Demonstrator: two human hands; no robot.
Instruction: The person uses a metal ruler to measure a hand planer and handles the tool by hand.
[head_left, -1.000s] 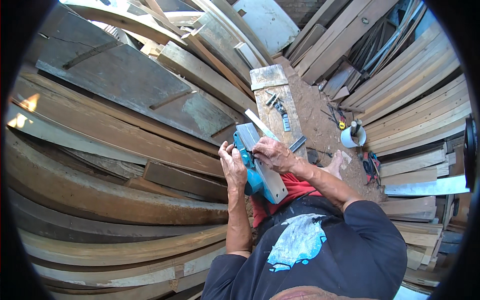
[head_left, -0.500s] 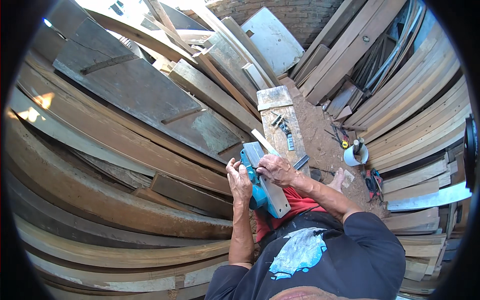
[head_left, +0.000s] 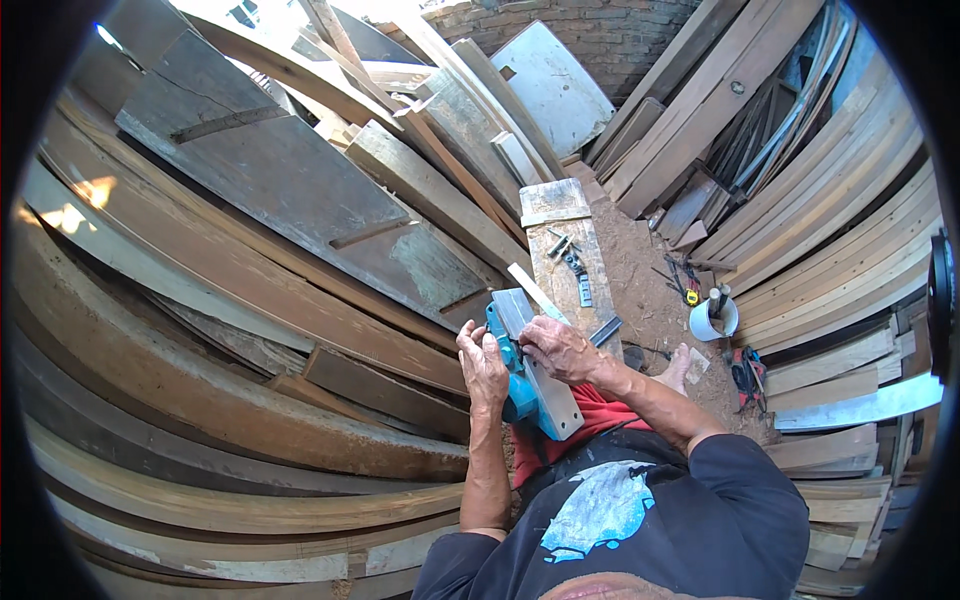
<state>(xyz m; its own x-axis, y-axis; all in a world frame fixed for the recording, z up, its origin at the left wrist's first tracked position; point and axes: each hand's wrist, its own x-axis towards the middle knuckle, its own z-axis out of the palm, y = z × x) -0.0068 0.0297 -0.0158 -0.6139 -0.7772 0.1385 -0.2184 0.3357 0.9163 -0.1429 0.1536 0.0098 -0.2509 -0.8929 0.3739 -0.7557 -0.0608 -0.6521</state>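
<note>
A teal electric hand planer (head_left: 555,398) rests upside down over my lap, its flat metal sole facing up. My left hand (head_left: 484,368) is raised along the planer's left side, fingers bent and apart, with no object visible in it. Over the middle of the sole, near the blade slot, my right hand (head_left: 562,347) has its fingers drawn together at the metal. Whatever its fingertips pinch, if anything, is hidden. Ahead lies a narrow wooden bench (head_left: 557,203) with small metal parts (head_left: 574,262) and a dark metal bar (head_left: 606,331) on it.
Long timber boards (head_left: 230,375) are stacked at the left, and more planks (head_left: 835,215) stand at the right. On the sawdust-strewn floor are a white bucket (head_left: 702,324), a yellow tape measure (head_left: 692,297) and a red-and-black tool (head_left: 747,378). My bare foot (head_left: 677,368) is beside the bench.
My right hand has shifted slightly on the planer's sole, its fingers drawn closer together. The whole view has moved a little; the left hand stays beside the planer.
</note>
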